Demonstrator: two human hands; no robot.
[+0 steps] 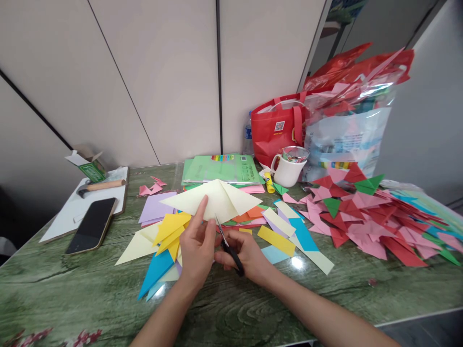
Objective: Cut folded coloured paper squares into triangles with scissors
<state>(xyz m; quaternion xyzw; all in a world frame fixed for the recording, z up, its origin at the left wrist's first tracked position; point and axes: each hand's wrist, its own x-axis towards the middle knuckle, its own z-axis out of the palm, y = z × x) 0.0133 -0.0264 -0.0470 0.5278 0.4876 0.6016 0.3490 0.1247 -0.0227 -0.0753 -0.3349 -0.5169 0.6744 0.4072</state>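
A folded sheet of cream paper (pixel 224 197) is held up over the table by my left hand (pixel 197 246), its index finger lying on the paper's face. My right hand (pixel 246 253) is closed round black-handled scissors (pixel 231 251), whose blades point up at the paper's lower edge. Left of my hands lie folded yellow pieces (pixel 170 230), a folded blue piece (pixel 156 272) and another cream piece (pixel 137 246). To the right are cut strips, among them a yellow strip (pixel 277 241) and a blue strip (pixel 303 233).
A heap of folded pink and red paper (pixel 365 217) covers the right side. Behind stand a white mug (pixel 287 168), a red bag (pixel 277 127), a clear plastic bag (pixel 347 135) and green paper packs (pixel 220 169). At left are a phone (pixel 92 225), a hammer (pixel 104 185) and a small box (pixel 90 166).
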